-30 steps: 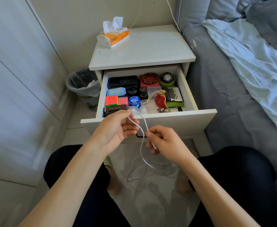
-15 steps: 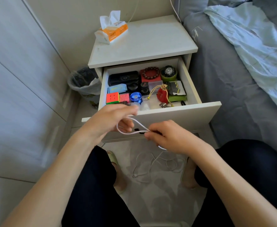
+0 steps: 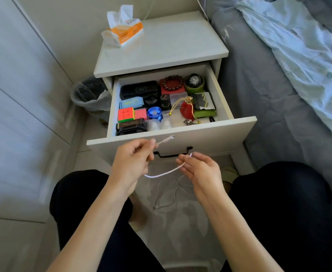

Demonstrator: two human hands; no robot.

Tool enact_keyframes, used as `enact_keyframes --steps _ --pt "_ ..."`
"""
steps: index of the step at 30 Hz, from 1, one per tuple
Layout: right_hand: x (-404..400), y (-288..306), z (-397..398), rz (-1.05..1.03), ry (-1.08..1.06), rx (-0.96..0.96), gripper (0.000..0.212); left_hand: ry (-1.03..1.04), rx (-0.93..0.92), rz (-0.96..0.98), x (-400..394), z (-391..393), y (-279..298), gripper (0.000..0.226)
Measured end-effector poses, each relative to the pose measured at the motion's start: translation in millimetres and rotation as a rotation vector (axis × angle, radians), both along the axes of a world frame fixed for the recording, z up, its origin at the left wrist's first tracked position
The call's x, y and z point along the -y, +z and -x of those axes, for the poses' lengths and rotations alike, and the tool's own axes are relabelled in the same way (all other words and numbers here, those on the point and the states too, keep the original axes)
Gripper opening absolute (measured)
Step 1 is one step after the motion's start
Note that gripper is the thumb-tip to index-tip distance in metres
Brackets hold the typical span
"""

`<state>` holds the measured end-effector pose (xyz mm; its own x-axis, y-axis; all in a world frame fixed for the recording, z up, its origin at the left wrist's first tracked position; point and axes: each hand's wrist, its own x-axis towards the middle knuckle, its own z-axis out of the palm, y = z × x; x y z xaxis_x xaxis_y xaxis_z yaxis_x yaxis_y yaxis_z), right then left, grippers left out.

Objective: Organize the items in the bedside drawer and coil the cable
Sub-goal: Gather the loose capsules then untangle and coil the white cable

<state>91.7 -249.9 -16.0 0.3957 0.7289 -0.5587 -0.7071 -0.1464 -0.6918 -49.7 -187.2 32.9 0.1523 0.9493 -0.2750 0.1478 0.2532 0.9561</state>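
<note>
Pinching the white cable [image 3: 166, 172] near its plug, your left hand [image 3: 130, 163] has pulled apart from your right hand [image 3: 201, 171], whose loosely curled fingers seem to guide the strand at centre frame, so coiling has barely begun below the drawer [image 3: 180, 134].

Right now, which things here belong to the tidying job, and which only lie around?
Belong: white cable, held by left hand and right hand; open drawer; cube; red pouch.
Lying about: tissue pack; bin; blanket.
</note>
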Motion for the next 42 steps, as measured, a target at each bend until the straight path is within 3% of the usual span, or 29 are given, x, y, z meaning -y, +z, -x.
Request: enact_keyframes --steps 3,8,10,13,15,17,18,21,23,25,30,35,37,40,42 --pt "-1 3 1 -0.004 0.063 0.058 0.024 -0.082 -0.080 -0.052 -1 8 0 0.017" --pt "-2 29 -26 -0.074 0.454 0.598 0.038 -0.434 -0.278 -0.255 -12 19 18 0.009" --pt "-3 45 -36 -0.064 0.611 0.685 0.043 -0.568 -0.400 -0.401 -13 16 23 0.012" --pt "-6 63 -44 -0.132 0.756 0.569 0.044 -0.645 -0.523 -0.764 -16 13 25 0.010" --pt "-7 69 -45 -0.187 0.765 0.399 0.043 -0.634 -0.495 -0.808 -16 13 24 0.010" --pt "-9 72 -44 -0.190 0.752 0.288 0.042 -0.614 -0.462 -0.726 -16 14 22 0.009" --pt "-9 72 -43 -0.173 0.760 0.325 0.042 -0.608 -0.444 -0.666 -16 14 21 0.009" --pt "-9 66 -38 -0.145 0.820 0.653 0.017 -0.611 -0.422 -0.560 -12 14 15 0.006" --pt "-9 62 -35 -0.148 0.803 0.705 0.012 -0.606 -0.376 -0.489 -12 14 10 0.005" --pt "-10 60 -35 -0.172 0.765 0.729 0.012 -0.599 -0.284 -0.349 -15 17 6 0.004" --pt "-18 64 -39 -0.229 0.764 0.897 0.015 -0.601 -0.034 0.143 -20 19 4 0.037" --pt "-24 59 -39 -0.219 0.709 1.005 0.017 -0.350 0.329 0.375 -18 7 1 0.027" --pt "-25 54 -41 -0.221 0.713 1.150 0.018 -0.383 0.352 0.421 -19 5 3 0.027" --pt "-28 55 -49 -0.290 0.810 1.366 0.021 -0.554 0.240 0.483 -25 5 8 0.041" --pt "-32 55 -54 -0.347 0.799 1.356 0.020 -0.602 0.224 0.465 -31 2 10 0.036"
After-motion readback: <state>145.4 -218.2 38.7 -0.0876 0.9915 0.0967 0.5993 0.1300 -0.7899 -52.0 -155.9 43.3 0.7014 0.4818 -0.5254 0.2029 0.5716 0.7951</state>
